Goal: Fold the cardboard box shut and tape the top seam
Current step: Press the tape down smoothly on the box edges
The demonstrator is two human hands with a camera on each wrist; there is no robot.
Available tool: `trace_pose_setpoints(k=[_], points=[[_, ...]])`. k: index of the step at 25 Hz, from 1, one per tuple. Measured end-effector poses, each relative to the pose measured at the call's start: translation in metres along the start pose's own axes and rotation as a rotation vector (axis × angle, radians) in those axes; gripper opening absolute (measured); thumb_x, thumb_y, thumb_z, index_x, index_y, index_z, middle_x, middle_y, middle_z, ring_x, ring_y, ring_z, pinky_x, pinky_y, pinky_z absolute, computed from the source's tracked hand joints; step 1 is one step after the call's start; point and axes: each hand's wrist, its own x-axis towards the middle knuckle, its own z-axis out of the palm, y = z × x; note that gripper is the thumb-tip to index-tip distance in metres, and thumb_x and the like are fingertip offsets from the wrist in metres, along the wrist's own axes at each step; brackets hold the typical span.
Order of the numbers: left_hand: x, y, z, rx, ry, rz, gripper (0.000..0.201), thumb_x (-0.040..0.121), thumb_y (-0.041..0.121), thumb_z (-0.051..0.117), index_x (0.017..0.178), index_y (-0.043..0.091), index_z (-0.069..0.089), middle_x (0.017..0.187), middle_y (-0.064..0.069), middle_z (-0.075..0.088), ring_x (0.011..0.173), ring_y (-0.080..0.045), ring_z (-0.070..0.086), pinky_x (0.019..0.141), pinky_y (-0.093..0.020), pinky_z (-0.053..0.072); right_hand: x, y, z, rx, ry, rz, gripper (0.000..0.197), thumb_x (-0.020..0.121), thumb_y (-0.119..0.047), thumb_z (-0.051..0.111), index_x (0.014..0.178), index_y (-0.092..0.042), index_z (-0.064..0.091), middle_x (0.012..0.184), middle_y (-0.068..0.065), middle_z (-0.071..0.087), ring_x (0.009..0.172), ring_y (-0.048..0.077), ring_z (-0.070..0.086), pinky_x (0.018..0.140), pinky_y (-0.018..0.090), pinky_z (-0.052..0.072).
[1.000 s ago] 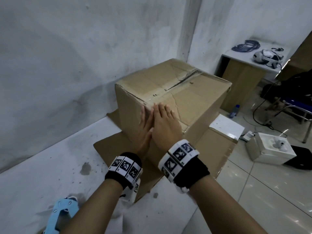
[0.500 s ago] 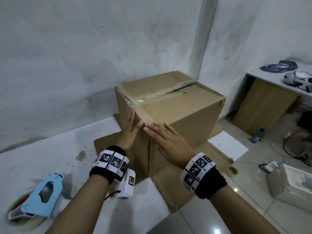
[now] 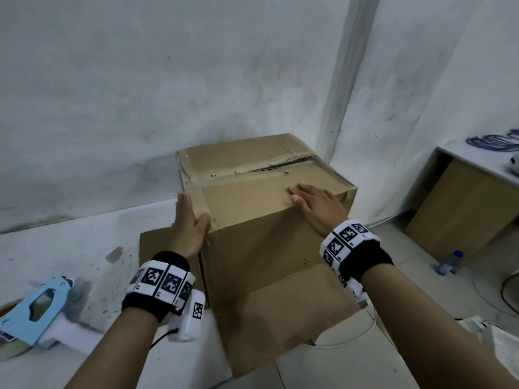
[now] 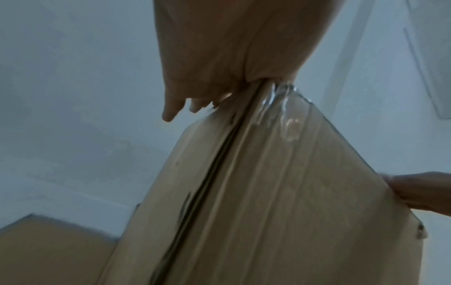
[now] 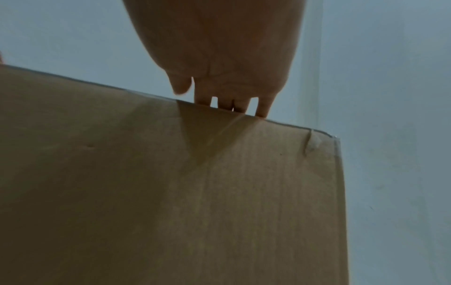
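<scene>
Here the rough, mottled grey-white wall (image 3: pixel 168 94) fills the back of the head view, meeting a speckled white table (image 3: pixel 56 248) that carries everything else. On it lies a flat sheet of brown cardboard (image 3: pixel 280 318), creased and matte, and on that sheet stands the cardboard box (image 3: pixel 266 234), a squat brown cuboid with dented corners, its top flaps folded down flat. A band of glossy clear tape (image 3: pixel 224 182) runs along the top seam and down over the left edge, where the left wrist view shows it wrinkled and shiny; toward the far right end the seam looks dark and ragged. The left hand (image 3: pixel 188 223) lies flat against the box's left side at the near upper corner, fingers straight, thumb reaching over the edge, gripping nothing. The right hand (image 3: pixel 317 206) rests palm down on the top panel near the right front edge, fingers extended and pressed to the cardboard, likewise grasping nothing. Both wrists wear black bands with white blocks of square black-and-white markers. At the table's near left corner sits a pale blue tape dispenser (image 3: pixel 31 313), flat-sided metal with a cut-out window. On the floor at right stands a small clear plastic bottle (image 3: pixel 449 262).
</scene>
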Motion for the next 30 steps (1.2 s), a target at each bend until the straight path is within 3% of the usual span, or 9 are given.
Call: trace_pose_setpoints(k=[4, 7, 9, 11, 15, 20, 25, 27, 30], points=[[0.021, 0.023, 0.005, 0.174, 0.056, -0.102, 0.057, 0.095, 0.023, 0.036, 0.144, 0.008, 0.011, 0.151, -0.009, 0.013, 0.136, -0.034, 0.026, 0.107, -0.041, 0.026, 0.026, 0.021, -0.01, -0.074, 0.224, 0.075, 0.031, 0.094, -0.029, 0.041, 0.118, -0.028, 0.061, 0.131, 0.002, 0.058, 0.123, 0.026, 0.044, 0.103, 0.042, 0.032], [0.02, 0.034, 0.016, 0.302, 0.176, -0.155, 0.055, 0.095, 0.034, 0.035, 0.141, 0.011, 0.017, 0.146, -0.011, 0.022, 0.123, -0.039, 0.042, 0.097, -0.044, 0.035, 0.04, 0.052, -0.013, -0.058, 0.173, 0.22, 0.045, 0.094, -0.037, 0.038, 0.138, -0.031, 0.038, 0.154, 0.01, 0.025, 0.142, 0.029, 0.018, 0.113, 0.049, 0.014], [0.02, 0.031, 0.017, 0.37, 0.181, -0.139, 0.056, 0.095, 0.04, 0.034, 0.143, 0.015, 0.017, 0.152, -0.01, 0.013, 0.135, -0.035, 0.03, 0.107, -0.045, 0.028, 0.047, 0.066, -0.012, 0.021, 0.028, 0.226, 0.052, 0.096, -0.041, 0.032, 0.145, -0.03, 0.021, 0.158, 0.009, 0.008, 0.145, 0.03, 0.011, 0.114, 0.051, 0.012], [0.023, 0.028, 0.019, 0.464, 0.173, -0.148, 0.06, 0.094, 0.046, 0.032, 0.145, 0.019, 0.013, 0.157, -0.008, 0.0, 0.143, -0.031, 0.013, 0.116, -0.049, 0.018, 0.054, 0.074, -0.011, 0.014, -0.034, 0.19, 0.054, 0.096, -0.042, 0.031, 0.144, -0.018, 0.023, 0.157, 0.012, 0.012, 0.141, 0.033, 0.022, 0.111, 0.047, 0.023], [0.016, 0.03, 0.021, 0.433, 0.179, -0.212, 0.07, 0.09, 0.054, 0.036, 0.146, 0.025, 0.006, 0.158, -0.004, 0.002, 0.136, -0.037, 0.031, 0.111, -0.051, 0.027, 0.046, 0.083, -0.01, 0.058, 0.035, 0.135, 0.058, 0.096, -0.043, 0.031, 0.141, -0.008, 0.025, 0.153, 0.014, 0.024, 0.133, 0.036, 0.033, 0.106, 0.043, 0.028], [-0.028, 0.036, 0.035, 0.409, 0.309, -0.162, 0.069, 0.091, 0.045, 0.044, 0.148, 0.026, 0.011, 0.158, -0.001, 0.009, 0.142, -0.027, 0.022, 0.113, -0.048, 0.022, 0.028, 0.091, -0.026, 0.239, -0.037, 0.124, 0.064, 0.092, -0.047, 0.041, 0.145, -0.022, 0.015, 0.142, 0.017, 0.03, 0.129, 0.038, 0.037, 0.104, 0.049, 0.03], [-0.086, 0.036, 0.058, 0.412, 0.408, -0.051, 0.069, 0.091, 0.044, 0.046, 0.147, 0.028, 0.009, 0.157, -0.002, 0.008, 0.138, -0.027, 0.027, 0.105, -0.049, 0.034, 0.037, 0.101, -0.065, 0.447, -0.131, 0.097, 0.068, 0.092, -0.039, 0.046, 0.146, -0.015, 0.013, 0.146, 0.021, 0.035, 0.13, 0.038, 0.039, 0.107, 0.043, 0.032], [-0.109, 0.036, 0.067, 0.335, 0.467, 0.025, 0.075, 0.086, 0.046, 0.047, 0.146, 0.027, 0.008, 0.156, -0.003, 0.012, 0.132, -0.017, 0.03, 0.101, -0.043, 0.036, 0.036, 0.109, -0.075, 0.527, -0.112, 0.083, 0.073, 0.093, -0.036, 0.047, 0.148, -0.011, 0.005, 0.147, 0.019, 0.037, 0.132, 0.036, 0.039, 0.105, 0.037, 0.033], [-0.139, 0.043, 0.085, 0.096, 0.515, 0.033, 0.078, 0.08, 0.047, 0.047, 0.144, 0.036, 0.004, 0.151, 0.009, 0.018, 0.124, -0.006, 0.024, 0.098, -0.032, 0.029, 0.028, 0.129, -0.071, 0.634, -0.157, 0.047, 0.07, 0.089, -0.035, 0.056, 0.145, -0.012, 0.019, 0.132, 0.013, 0.049, 0.127, 0.033, 0.045, 0.104, 0.037, 0.036]])
